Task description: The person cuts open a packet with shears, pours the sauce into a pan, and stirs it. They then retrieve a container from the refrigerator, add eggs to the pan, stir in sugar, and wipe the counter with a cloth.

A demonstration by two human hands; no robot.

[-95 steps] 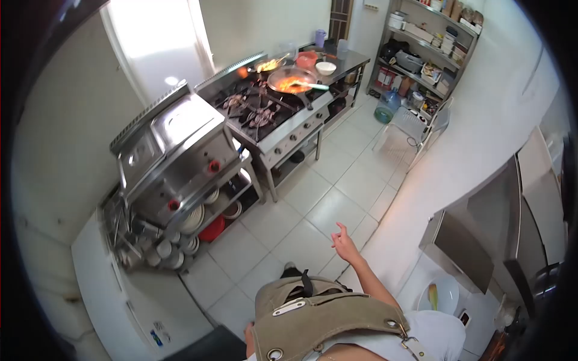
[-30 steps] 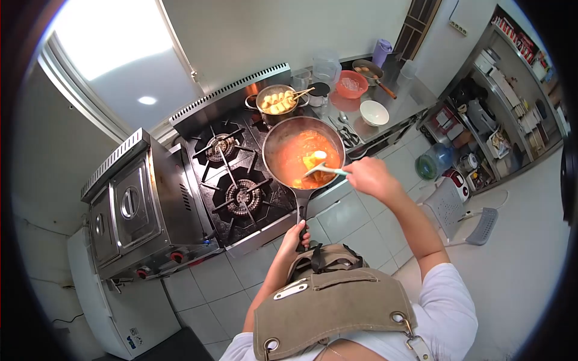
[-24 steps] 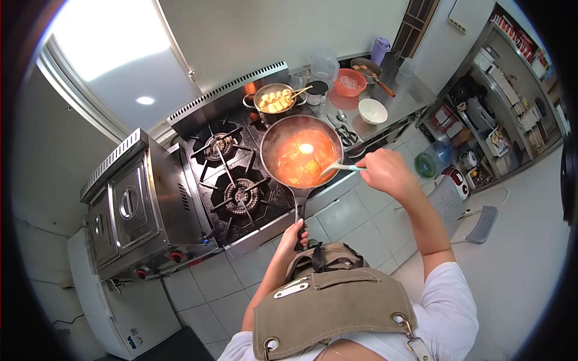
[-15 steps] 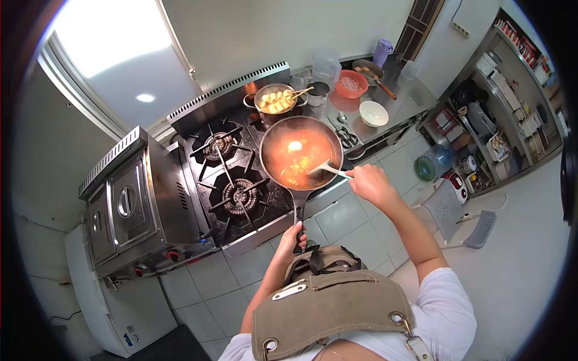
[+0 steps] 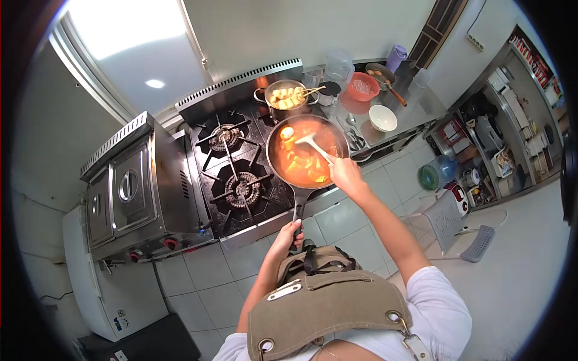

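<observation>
A dark frying pan (image 5: 270, 157) with red-orange soup (image 5: 304, 165) sits on the front right of the stove. Yellowish pieces and a pale round egg-like lump (image 5: 287, 132) lie in the liquid. My left hand (image 5: 285, 239) is closed around the pan's handle. Over the pan, my right hand (image 5: 346, 174) grips a spatula (image 5: 314, 143), whose white head rests at the upper middle of the soup. Behind the pan stands a metal pot (image 5: 283, 112) holding pale yellow chunks and wooden sticks.
Black burner grates (image 5: 242, 189) lie to the left, beside a steel warmer (image 5: 129, 186). On the right counter are a white bowl (image 5: 383, 118), a red basin (image 5: 362, 88), a small pan with eggs (image 5: 380, 73) and scissors (image 5: 356, 139). Shelves (image 5: 512, 114) stand far right.
The spatula has moved from the soup's right side toward its upper middle, with my right hand now nearer the pan. The egg-like lump has shifted up and left in the pan.
</observation>
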